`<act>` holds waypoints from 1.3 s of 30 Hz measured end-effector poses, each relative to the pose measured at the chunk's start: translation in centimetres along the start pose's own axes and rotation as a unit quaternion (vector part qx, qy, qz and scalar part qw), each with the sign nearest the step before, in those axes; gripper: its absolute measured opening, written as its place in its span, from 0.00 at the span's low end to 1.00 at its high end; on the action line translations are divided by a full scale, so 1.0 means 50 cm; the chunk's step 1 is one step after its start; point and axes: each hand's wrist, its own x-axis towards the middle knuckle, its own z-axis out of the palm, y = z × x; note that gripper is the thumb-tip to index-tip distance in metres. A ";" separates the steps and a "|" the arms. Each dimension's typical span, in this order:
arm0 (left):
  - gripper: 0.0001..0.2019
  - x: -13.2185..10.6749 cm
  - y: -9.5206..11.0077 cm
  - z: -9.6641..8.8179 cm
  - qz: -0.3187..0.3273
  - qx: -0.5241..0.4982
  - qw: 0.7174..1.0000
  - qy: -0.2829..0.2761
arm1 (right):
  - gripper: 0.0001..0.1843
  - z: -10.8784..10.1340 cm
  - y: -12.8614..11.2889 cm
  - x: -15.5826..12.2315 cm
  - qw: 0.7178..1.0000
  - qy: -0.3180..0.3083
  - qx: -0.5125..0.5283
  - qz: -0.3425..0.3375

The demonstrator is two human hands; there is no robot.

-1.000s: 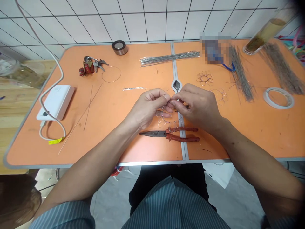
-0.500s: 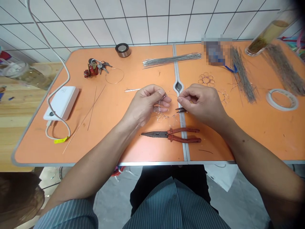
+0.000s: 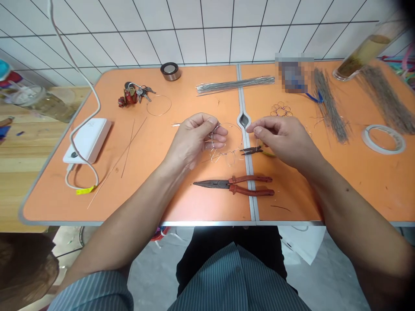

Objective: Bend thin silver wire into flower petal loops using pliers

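My left hand [image 3: 194, 138] is closed on a thin looped wire piece [image 3: 223, 149] held just above the orange table [image 3: 162, 198]. A fine wire strand arcs from it to my right hand [image 3: 282, 138], whose thumb and forefinger pinch the strand's end near the table's middle seam. Small black snips [image 3: 251, 150] lie under my right hand's fingers. Red-handled long-nose pliers [image 3: 238, 185] lie on the table in front of both hands.
A bundle of straight wires [image 3: 235, 83] lies at the back. Finished wire flowers [image 3: 280, 109], darker wire bundles [image 3: 327, 103], a tape ring [image 3: 382, 138] and a jar [image 3: 359, 56] are to the right. Keys [image 3: 132, 93], a metal roll [image 3: 170, 70], a wire ring [image 3: 158, 105] and a white power bank [image 3: 86, 140] are on the left.
My hands have moved apart: the right hand drew away to the right with the strand, while the left stayed holding the looped wire. The camera tilted slightly down.
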 end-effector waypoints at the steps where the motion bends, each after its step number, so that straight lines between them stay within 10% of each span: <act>1: 0.12 -0.001 -0.001 0.000 -0.003 0.001 1.000 -0.007 | 0.07 -0.002 0.000 0.000 1.000 0.016 0.003 -0.004; 11: 0.10 -0.017 -0.007 0.017 -0.044 0.017 0.996 -0.070 | 0.26 0.014 0.000 0.000 0.970 0.121 0.209 -0.019; 39: 0.07 -0.025 -0.017 0.024 -0.062 0.015 0.992 -0.110 | 0.16 0.050 -0.010 -0.009 0.966 0.148 0.197 -0.077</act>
